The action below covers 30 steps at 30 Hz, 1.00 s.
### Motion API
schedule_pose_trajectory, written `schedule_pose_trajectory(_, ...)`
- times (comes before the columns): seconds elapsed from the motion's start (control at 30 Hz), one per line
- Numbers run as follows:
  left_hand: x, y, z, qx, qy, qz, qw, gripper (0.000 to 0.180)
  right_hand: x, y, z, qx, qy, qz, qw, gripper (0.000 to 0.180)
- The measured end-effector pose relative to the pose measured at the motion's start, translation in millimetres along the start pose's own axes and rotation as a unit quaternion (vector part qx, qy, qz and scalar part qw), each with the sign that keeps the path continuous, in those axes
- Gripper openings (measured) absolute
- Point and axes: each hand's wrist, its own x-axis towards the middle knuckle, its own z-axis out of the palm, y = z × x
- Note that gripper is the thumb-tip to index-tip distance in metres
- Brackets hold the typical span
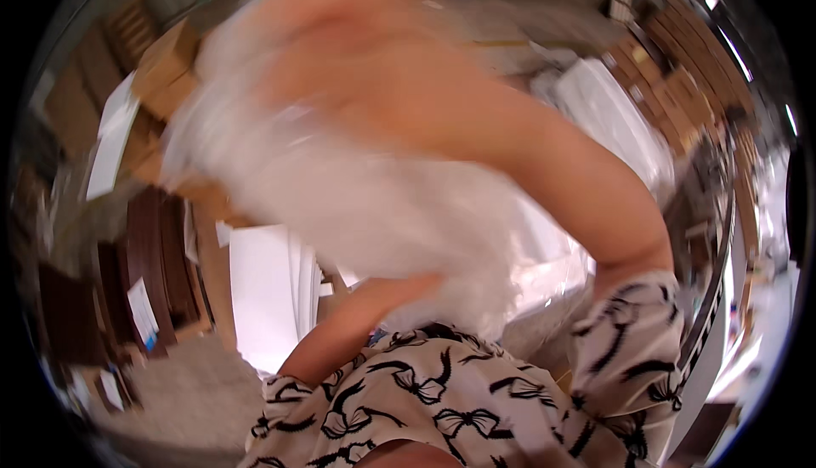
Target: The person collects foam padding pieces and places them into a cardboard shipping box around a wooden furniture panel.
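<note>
The translucent plastic film is billowing before the patterned top, so its handling is looking unfinished, the remainder unclear; the right hand is blurring far from that top; the left hand is partly hiding nearer it. I cannot tell whether either's fingers are gripping.

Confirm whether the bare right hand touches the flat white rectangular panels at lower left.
Apart. The head view shows the right hand, blurred, well above the white panels, with translucent whitish plastic between them in the picture.
</note>
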Motion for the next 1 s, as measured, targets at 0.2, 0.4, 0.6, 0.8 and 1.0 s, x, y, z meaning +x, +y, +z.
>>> schedule_pose_trajectory(0.2, -31, -34, -128, -0.2, 0.552, -0.127, 0.8, 0.038, -47, 66, -69, 0.162, -0.014, 0.15, 0.975, 0.044)
schedule_pose_trajectory(0.4, -189, -64, -188, -0.157, 0.587, -0.11, 0.787, 0.041, -346, 306, -51, 0.045, 0.283, 0.584, 0.76, 0.078)
schedule_pose_trajectory(0.6, -233, -34, -163, -0.156, 0.605, -0.145, 0.767, 0.049, -403, 400, 169, 0.04, 0.196, 0.723, 0.661, 0.095)
schedule_pose_trajectory(0.8, -199, 12, -107, -0.137, 0.625, -0.13, 0.758, 0.055, -250, 358, 190, 0.165, 0.172, 0.458, 0.856, 0.088)
schedule_pose_trajectory(1.0, -221, 38, -63, -0.148, 0.604, -0.005, 0.783, 0.072, -200, 375, 214, -0.029, -0.086, 0.524, 0.847, 0.111)
